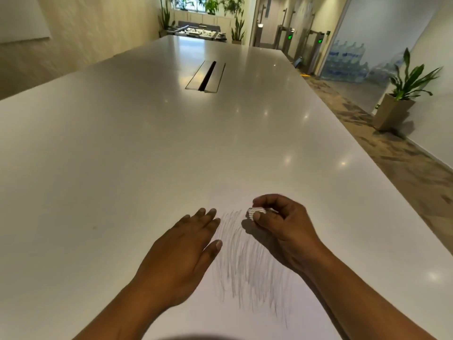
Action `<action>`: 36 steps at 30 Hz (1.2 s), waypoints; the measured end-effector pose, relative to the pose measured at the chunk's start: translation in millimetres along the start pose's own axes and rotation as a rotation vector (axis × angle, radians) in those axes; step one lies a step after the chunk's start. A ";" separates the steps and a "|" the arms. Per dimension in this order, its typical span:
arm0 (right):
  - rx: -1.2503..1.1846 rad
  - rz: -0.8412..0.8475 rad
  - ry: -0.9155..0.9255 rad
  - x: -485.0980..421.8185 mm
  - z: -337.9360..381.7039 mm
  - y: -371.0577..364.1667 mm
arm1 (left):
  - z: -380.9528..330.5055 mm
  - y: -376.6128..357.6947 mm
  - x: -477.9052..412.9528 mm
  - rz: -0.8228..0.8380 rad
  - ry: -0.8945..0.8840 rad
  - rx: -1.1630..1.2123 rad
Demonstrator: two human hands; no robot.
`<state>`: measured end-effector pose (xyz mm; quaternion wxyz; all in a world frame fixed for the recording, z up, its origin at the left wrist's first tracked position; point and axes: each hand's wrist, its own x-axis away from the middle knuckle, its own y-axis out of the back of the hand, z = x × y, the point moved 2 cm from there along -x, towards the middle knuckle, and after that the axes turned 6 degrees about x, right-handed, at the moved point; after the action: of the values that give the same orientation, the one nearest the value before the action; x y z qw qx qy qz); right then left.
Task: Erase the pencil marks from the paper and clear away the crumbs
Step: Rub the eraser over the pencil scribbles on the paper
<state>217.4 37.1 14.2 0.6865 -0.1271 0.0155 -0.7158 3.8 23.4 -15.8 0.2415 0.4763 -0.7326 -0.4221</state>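
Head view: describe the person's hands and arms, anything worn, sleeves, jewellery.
Both are bare. The left hand and right hand wear no gloves, and no ring shows on the visible fingers. The left forearm and right forearm are uncovered to the frame's edge: no sleeve, watch or bracelet shows. The visible nails look short and plain.

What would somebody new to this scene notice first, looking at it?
The grey pencil marks scribbled across the paper at bottom centre stand out against the long white table. At their far end the right hand pinches a striped eraser, while the left hand lies flat just left of them.
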 end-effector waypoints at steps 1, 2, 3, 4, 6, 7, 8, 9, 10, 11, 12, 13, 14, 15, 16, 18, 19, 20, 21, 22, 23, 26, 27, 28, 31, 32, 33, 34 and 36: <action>-0.007 0.004 0.012 -0.9 -2.9 1.2 | -0.2 0.6 0.1 -0.003 -0.008 0.004; -0.003 0.015 0.021 -1.4 -5.1 2.4 | -0.8 0.9 0.4 0.001 -0.014 0.013; 0.006 0.024 0.022 -1.8 -6.6 3.3 | -1.1 1.7 0.9 0.016 -0.011 0.031; 0.007 0.037 0.024 -2.2 -7.2 3.8 | -1.1 3.9 0.5 0.033 0.004 0.070; -0.009 0.069 0.029 -3.9 -9.7 4.1 | 2.7 11.7 -2.3 0.062 0.031 0.174; -0.021 0.081 0.029 -4.6 -10.5 4.7 | 5.9 16.5 -6.1 0.081 0.020 0.190; -0.027 0.090 0.031 -5.4 -11.1 5.0 | 8.8 21.9 -10.5 0.113 0.000 0.173; -0.017 0.096 0.041 -6.6 -11.3 6.4 | 10.4 28.0 -16.4 0.165 -0.017 0.137; 0.014 0.102 0.058 -6.8 -11.8 6.0 | 11.3 33.1 -20.7 0.233 -0.022 0.090; 0.062 0.107 0.078 -6.9 -12.6 5.6 | 10.5 37.7 -24.7 0.303 -0.022 0.035; 0.100 0.109 0.092 -6.2 -12.5 3.9 | 8.9 40.5 -28.0 0.356 -0.023 -0.024; 0.115 0.110 0.092 -6.4 -14.2 3.6 | 6.8 42.5 -30.3 0.378 -0.021 -0.080; 0.102 0.112 0.072 -5.3 -12.7 1.4 | 4.1 43.9 -31.9 0.370 -0.017 -0.123; 0.112 0.118 0.042 -4.1 -10.5 -1.4 | 2.1 45.0 -32.3 0.350 -0.012 -0.157; 0.174 0.127 0.041 -3.4 -7.1 -4.2 | 0.5 45.5 -32.2 0.329 -0.010 -0.184; 0.484 0.155 0.160 -4.6 3.3 -8.3 | -1.4 44.8 -30.9 0.312 -0.010 -0.212; 0.628 0.162 0.211 -6.0 8.2 -11.1 | -1.7 44.1 -30.0 0.307 -0.011 -0.211; 0.725 0.159 0.244 -8.4 11.3 -14.2 | -1.6 43.8 -28.7 0.303 -0.011 -0.203; 0.783 0.152 0.269 -11.3 12.6 -16.5 | -1.7 43.8 -27.6 0.301 -0.009 -0.191; 0.830 0.142 0.286 -13.2 13.6 -19.4 | -2.3 43.9 -26.4 0.300 -0.009 -0.182; 0.878 0.133 0.312 -14.7 12.6 -22.4 | -3.0 44.2 -25.6 0.298 -0.009 -0.174; 1.029 0.142 0.387 -15.5 9.4 -31.9 | -4.6 45.1 -24.4 0.288 -0.013 -0.150; 1.056 0.160 0.396 -15.2 8.1 -34.4 | -4.6 45.0 -24.3 0.284 -0.014 -0.137; 1.075 0.187 0.396 -14.2 6.8 -37.0 | -4.7 45.0 -23.9 0.281 -0.014 -0.124; 1.166 0.219 0.415 -14.8 2.7 -41.9 | -5.1 44.9 -23.5 0.283 -0.015 -0.104; 1.195 0.207 0.422 -17.2 2.9 -42.0 | -5.1 44.6 -23.5 0.287 -0.012 -0.104; 1.219 0.190 0.431 -20.8 3.3 -41.5 | -5.4 44.8 -23.3 0.287 -0.011 -0.107; 1.244 0.167 0.438 -24.7 4.0 -40.9 | -5.0 44.6 -23.2 0.288 -0.008 -0.113; 1.285 0.112 0.451 -31.5 6.8 -39.6 | -3.6 44.1 -23.6 0.296 0.017 -0.122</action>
<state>180.8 71.5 23.4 0.6417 0.4591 -0.2633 -0.5551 -5.2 51.7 24.6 0.3358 0.3510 -0.7657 -0.4217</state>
